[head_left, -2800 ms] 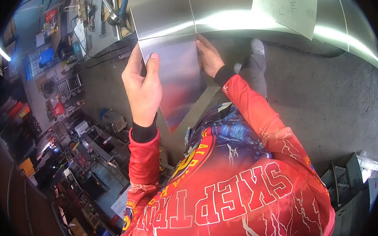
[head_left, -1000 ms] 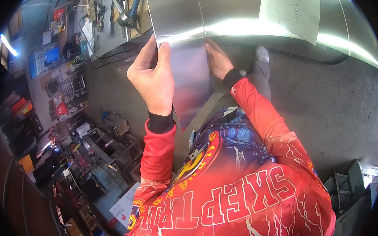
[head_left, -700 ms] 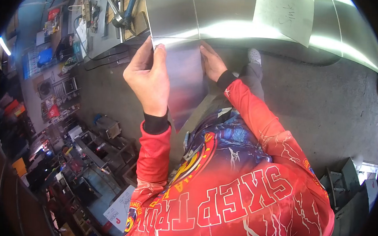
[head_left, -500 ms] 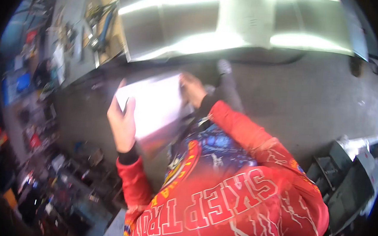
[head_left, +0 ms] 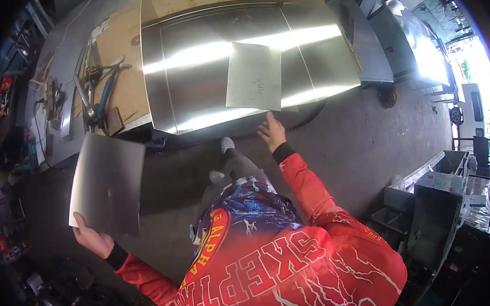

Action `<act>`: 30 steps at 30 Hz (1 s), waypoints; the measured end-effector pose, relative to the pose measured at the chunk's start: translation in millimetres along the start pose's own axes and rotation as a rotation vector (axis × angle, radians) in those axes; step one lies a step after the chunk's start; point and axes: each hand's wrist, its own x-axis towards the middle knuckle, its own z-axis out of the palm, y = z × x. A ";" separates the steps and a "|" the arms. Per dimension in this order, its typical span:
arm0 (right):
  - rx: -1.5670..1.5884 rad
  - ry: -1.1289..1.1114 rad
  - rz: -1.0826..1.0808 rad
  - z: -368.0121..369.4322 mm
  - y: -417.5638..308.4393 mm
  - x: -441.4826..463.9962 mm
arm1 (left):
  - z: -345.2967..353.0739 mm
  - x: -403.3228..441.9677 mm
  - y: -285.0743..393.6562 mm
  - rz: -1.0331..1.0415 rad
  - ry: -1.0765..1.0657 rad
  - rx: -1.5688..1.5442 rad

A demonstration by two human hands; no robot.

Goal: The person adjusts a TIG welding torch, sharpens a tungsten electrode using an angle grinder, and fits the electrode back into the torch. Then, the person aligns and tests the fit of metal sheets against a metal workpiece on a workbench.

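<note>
My left hand [head_left: 91,237] grips a plain, smooth metal sheet [head_left: 108,184] by its lower left corner, thumb on the near face. The sheet hangs over the floor, left of my legs. My right hand [head_left: 272,133] holds nothing; its index finger points out and the other fingers are loosely bent. Its fingertips are just below the near edge of a small metal plate [head_left: 255,78] with handwritten marks. That plate lies on a large, shiny metal sheet [head_left: 198,88] on the workbench, its near edge close to the large sheet's front edge.
Left on the bench are a blue-handled tool [head_left: 107,93], a tape measure [head_left: 92,75] and other hand tools on a brown board [head_left: 117,44]. A dark cable loops below the bench edge. Grey metal cabinets [head_left: 435,204] stand at right, and a doorway opens at the far right.
My right hand has let go of the metal sheet and reached up towards the bench. My left hand alone has carried the sheet down and left. The view has turned, showing more bench.
</note>
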 end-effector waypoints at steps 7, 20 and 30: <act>0.181 -0.112 0.101 -41.6 -3.0 48.9 | 27.5 101.9 -81.9 -0.172 -0.322 -0.476; 0.073 0.012 0.052 -37.3 -14.3 36.4 | 146.0 183.3 -90.8 -0.329 -0.367 -0.763; 0.538 0.123 -0.360 -56.6 5.6 -13.0 | 199.4 279.7 -50.5 -0.252 -0.530 -0.764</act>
